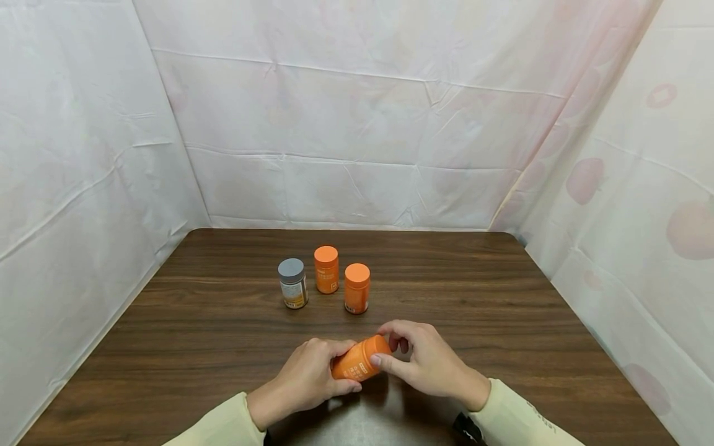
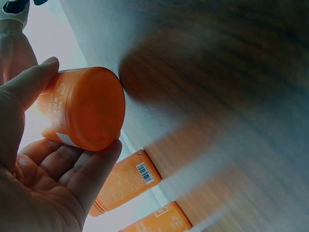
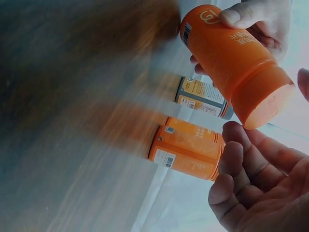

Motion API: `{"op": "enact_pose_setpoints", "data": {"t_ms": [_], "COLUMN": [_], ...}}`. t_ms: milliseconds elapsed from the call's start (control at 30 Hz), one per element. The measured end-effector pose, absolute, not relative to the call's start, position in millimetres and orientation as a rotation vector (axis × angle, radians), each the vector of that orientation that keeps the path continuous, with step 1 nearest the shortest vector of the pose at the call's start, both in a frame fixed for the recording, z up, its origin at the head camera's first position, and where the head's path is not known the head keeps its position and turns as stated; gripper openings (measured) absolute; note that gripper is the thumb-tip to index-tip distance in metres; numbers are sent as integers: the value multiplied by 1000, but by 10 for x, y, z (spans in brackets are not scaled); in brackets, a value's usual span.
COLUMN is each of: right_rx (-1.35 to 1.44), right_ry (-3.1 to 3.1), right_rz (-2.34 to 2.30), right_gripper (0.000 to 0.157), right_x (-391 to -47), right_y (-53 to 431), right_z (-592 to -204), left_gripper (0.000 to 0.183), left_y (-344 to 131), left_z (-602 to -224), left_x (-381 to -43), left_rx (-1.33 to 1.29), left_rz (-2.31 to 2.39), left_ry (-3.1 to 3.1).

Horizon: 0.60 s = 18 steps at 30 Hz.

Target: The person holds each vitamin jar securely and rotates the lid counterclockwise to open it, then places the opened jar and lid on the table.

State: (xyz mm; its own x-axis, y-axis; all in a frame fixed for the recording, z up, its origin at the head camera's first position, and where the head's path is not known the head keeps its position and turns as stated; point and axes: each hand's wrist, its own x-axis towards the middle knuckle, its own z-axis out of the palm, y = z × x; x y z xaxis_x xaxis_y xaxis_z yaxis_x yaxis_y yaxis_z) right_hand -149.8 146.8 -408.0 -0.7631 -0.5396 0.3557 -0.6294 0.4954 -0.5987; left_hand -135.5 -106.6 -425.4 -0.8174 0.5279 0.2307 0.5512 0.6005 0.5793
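An orange pill bottle [image 1: 357, 361] lies tilted just above the table, its cap toward the right. My left hand [image 1: 312, 378] grips its lower body between thumb and fingers; the left wrist view looks onto the round base of this bottle [image 2: 96, 108]. Around the cap [image 3: 265, 96] is my right hand [image 1: 426, 359], fingers loosely bent. Its index fingertip meets or nearly meets the cap's edge, and the thumb appears slightly apart in the right wrist view. Farther back stand two more orange bottles, one [image 1: 326, 270] behind the other [image 1: 357, 288], and a grey-capped bottle [image 1: 293, 284].
The dark wood-grain table [image 1: 223, 334] reaches back to a pale curtain [image 1: 346, 124]. More curtain hangs along the left and right sides. The three upright bottles stand close together behind my hands.
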Motion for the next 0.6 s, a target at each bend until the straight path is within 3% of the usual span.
{"op": "enact_pose_setpoints", "data": {"t_ms": [233, 600], "right_rx": [1090, 1204], "right_ry": [-2575, -2487], "right_rz": [1153, 1131], "right_gripper": [25, 36], "right_x": [-1503, -1504], "right_y": [1467, 1518], "right_z": [-4082, -4077], "left_gripper": [43, 43], "left_y": [-1070, -1067], "left_z": [-4262, -4270], "left_x": [-1358, -1362], "left_rx": [-938, -936], "left_rz": [-1027, -1022], "left_ry": [-2783, -2790]}}
